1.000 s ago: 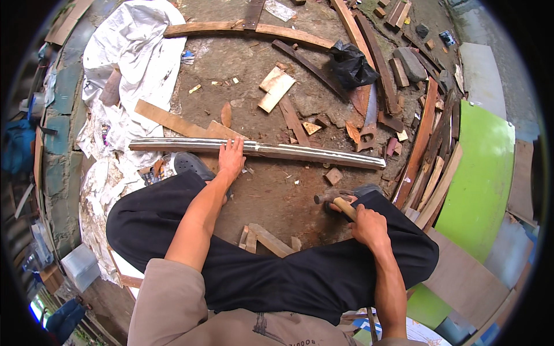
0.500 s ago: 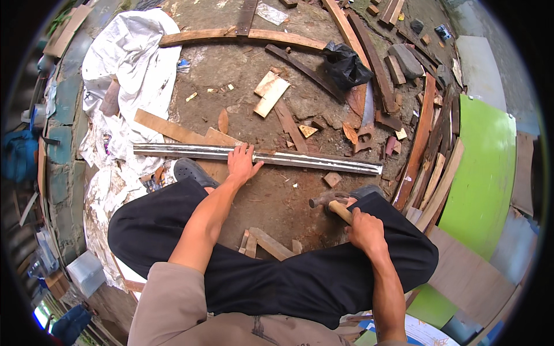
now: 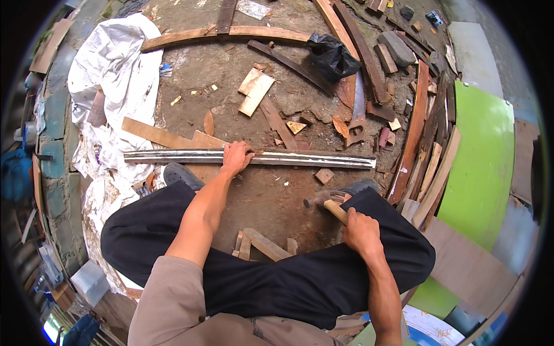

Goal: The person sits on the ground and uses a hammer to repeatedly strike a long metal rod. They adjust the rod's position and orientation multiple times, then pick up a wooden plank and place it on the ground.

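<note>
A long dark wooden strip [image 3: 311,158] with white streaks along it lies crosswise in front of my feet. My left hand [image 3: 236,157] is closed over its middle, fingers curled around the far edge. In my right hand [image 3: 362,233], above my right thigh, is a hammer [image 3: 336,211], gripped by its pale wooden handle. The hammer's head is slightly blurred and hangs beside my right shoe [image 3: 360,185]. Thin brown boards [image 3: 156,131] lie partly under the strip's left half. A small wood block [image 3: 324,175] sits just on the near side of the strip.
A hand saw [image 3: 357,124] and a black plastic bag [image 3: 333,56] lie beyond the strip. White sheeting [image 3: 118,63] spreads at the left. Planks [image 3: 411,138] and a green panel [image 3: 482,167] line the right side. Wood offcuts [image 3: 265,243] lie between my legs.
My left hand's fingers, spread before, have drawn together around the strip. The strip's tilt has lessened slightly. My right hand keeps the hammer near my right knee. The whole view has shifted a little.
</note>
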A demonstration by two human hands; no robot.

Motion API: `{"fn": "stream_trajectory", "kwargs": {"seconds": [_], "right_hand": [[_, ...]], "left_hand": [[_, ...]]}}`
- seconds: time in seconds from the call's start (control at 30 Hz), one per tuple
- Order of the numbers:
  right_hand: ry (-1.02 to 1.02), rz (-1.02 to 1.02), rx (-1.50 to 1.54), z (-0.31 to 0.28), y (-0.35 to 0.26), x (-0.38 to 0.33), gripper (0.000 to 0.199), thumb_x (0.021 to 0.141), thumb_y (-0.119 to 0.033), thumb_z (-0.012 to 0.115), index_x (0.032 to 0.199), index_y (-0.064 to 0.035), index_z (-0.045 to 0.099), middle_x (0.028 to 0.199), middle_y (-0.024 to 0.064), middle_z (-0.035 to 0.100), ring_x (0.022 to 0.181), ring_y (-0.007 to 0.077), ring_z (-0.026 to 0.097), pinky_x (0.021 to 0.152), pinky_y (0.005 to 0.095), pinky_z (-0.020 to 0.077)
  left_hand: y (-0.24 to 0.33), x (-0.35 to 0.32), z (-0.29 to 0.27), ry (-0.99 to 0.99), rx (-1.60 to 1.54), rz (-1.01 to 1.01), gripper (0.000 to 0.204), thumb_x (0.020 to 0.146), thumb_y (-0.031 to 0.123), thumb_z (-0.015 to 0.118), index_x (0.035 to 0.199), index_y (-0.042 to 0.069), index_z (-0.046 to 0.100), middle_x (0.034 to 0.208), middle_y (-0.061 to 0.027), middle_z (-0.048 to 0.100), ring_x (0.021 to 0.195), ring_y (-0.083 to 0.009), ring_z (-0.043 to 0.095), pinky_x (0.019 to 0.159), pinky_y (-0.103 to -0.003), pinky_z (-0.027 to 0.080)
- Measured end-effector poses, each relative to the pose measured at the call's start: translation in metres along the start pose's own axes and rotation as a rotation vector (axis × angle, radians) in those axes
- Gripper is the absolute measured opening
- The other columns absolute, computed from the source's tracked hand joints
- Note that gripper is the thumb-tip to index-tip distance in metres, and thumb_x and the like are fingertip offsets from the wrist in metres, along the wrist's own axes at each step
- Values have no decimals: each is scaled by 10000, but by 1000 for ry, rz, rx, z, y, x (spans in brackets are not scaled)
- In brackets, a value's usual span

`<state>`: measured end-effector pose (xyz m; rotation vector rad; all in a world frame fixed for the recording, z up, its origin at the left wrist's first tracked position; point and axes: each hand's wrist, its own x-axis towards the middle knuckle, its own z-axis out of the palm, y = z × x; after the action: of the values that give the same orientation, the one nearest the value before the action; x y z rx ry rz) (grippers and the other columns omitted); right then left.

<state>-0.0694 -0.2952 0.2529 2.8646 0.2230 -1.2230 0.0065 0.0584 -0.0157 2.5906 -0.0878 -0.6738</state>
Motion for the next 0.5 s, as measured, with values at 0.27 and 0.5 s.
{"fn": "stream_trajectory", "kwargs": {"seconds": [0.27,0.5], "right_hand": [[-14,18,-3,-5,0,2,367,795,-239,725,997,19,561,816,187,686,739,355,688,655,449,545],[8,-9,5,-5,0,-2,345,798,-230,720,985,15,564,817,182,687,735,346,693,652,441,548]], "left_hand": [[-1,10,-7,-65,97,79,223,881,297,644,1044,157,704,1136,-40,583,1116,-241,489,966,-419,318],[-16,40,-2,-241,-80,-56,352,883,349,625,1111,87,681,1213,-125,594,1187,-315,509,993,-435,377]]}}
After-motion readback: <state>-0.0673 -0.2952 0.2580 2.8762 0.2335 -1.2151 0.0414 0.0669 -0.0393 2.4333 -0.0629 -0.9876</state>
